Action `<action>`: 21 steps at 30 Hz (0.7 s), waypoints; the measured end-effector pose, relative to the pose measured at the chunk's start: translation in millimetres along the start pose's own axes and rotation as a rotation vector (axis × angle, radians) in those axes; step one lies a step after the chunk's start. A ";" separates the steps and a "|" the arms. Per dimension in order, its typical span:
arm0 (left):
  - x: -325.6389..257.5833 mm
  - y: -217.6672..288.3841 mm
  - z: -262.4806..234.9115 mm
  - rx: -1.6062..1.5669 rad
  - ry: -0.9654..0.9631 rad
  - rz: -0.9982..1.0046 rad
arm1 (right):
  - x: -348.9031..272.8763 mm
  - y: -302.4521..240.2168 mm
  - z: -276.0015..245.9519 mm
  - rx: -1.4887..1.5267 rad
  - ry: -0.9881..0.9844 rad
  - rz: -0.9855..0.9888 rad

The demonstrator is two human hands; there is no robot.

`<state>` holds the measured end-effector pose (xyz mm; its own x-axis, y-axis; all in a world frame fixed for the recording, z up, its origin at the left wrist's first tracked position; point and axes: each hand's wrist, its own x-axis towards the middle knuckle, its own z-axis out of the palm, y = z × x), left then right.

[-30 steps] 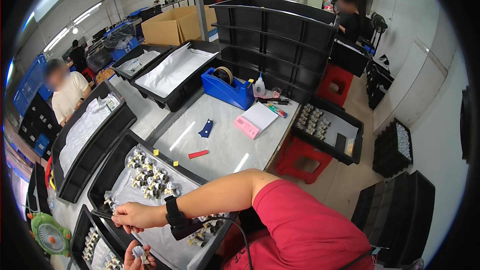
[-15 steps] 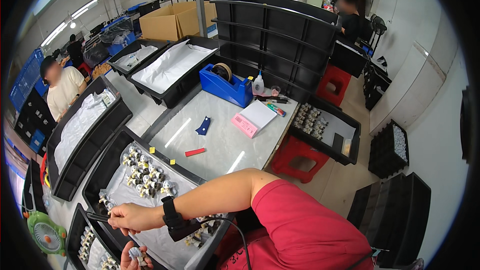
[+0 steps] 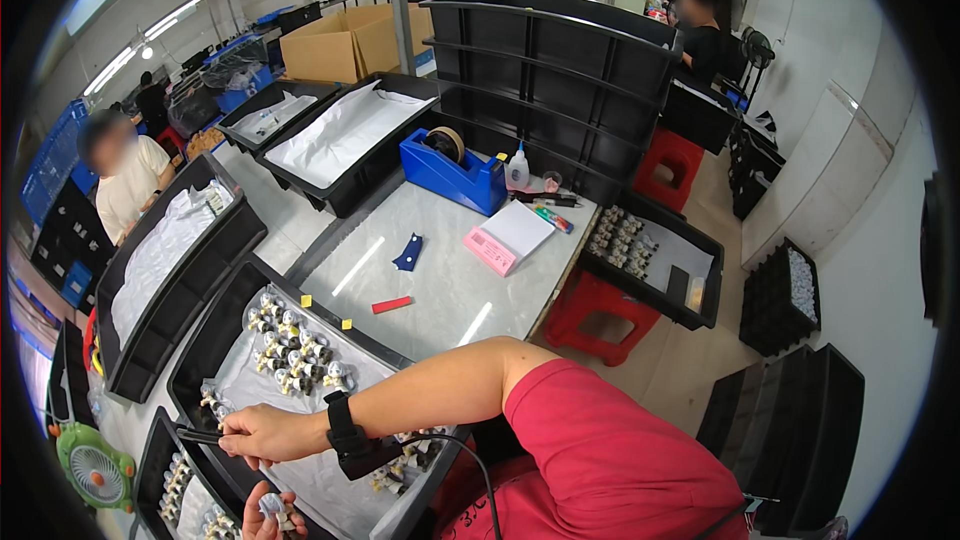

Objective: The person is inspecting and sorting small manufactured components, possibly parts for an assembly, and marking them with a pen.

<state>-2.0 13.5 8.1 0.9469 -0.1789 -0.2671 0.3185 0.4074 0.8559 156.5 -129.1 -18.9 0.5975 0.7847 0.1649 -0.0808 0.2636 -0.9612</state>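
My right hand [image 3: 262, 434] reaches over the near-left tray and is closed on a thin black tool [image 3: 200, 435], which points left; its exact kind does not show. Just below it, at the bottom edge, my left hand [image 3: 258, 517] holds a small white figurine [image 3: 273, 506] between its fingers. Several similar figurines [image 3: 290, 350], white with yellow and dark parts, stand grouped on white lining in the black tray [image 3: 215, 332]. My right forearm hides part of this tray and some of the figurines near its front edge.
A smaller black tray [image 3: 150, 450] with more figurines sits at lower left, beside a green fan [image 3: 92, 468]. On the table lie a red strip [image 3: 392, 305], a dark blue piece [image 3: 408, 252], a pink-edged pad [image 3: 492, 251] and a blue tape dispenser [image 3: 455, 175]. A person [image 3: 130, 175] is at far left.
My hands stay almost where they were, with the same things in them. The person at far left has shifted their head slightly.
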 end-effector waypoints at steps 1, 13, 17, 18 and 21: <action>-0.1 -0.2 -0.7 0.007 0.006 -0.008 | 0.0 0.6 -0.3 0.000 0.003 -0.005; -1.0 1.1 -0.2 0.037 0.002 -0.004 | -2.1 -3.2 -3.4 -0.029 0.006 0.002; -1.2 2.3 -1.0 0.020 -0.031 -0.005 | -1.7 -3.5 -2.6 -0.063 0.007 0.014; -0.7 1.3 -3.8 0.020 -0.030 0.002 | -1.8 -2.9 -3.0 -0.066 0.001 0.011; 0.0 -1.0 -10.8 0.001 -0.035 -0.016 | -2.7 -0.8 -4.1 -0.087 0.006 0.016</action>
<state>-1.8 22.8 2.5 0.9395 -0.2167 -0.2652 0.3336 0.4035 0.8520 158.2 -133.8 -19.5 0.6015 0.7851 0.1478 -0.0216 0.2010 -0.9794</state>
